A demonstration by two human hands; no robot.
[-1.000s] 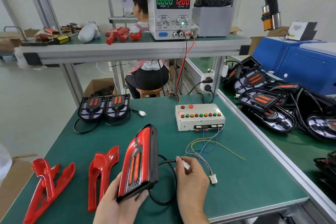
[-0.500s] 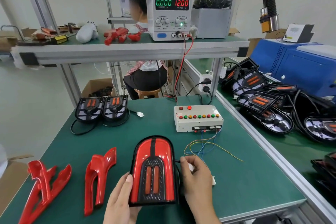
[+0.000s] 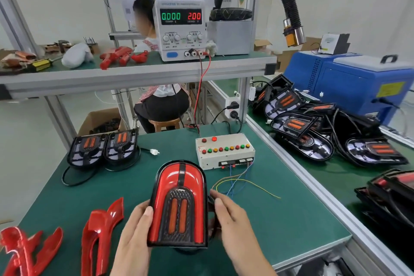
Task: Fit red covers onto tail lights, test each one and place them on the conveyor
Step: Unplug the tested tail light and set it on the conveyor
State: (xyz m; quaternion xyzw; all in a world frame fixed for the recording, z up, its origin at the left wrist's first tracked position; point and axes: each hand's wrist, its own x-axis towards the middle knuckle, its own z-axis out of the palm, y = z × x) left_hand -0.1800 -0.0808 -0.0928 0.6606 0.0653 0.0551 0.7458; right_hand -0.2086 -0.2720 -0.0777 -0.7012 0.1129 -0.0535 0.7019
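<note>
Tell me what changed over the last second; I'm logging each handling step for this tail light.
The tail light was turned from edge-on to face-up toward the camera, then lifted slightly. The left hand kept holding its left edge. The right hand, which had pinched the cable's connector, now rests at the light's right side with its fingers loosely extended. The test box, loose red covers and two uncovered lights stayed put.

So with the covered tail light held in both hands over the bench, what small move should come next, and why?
Probably plug its lead into the test box. The tail light already wears its red cover, the left hand holds its edge, the right hand sits by the black cable at its side, and the power supply reads zero current, so testing looks not yet done.
</note>
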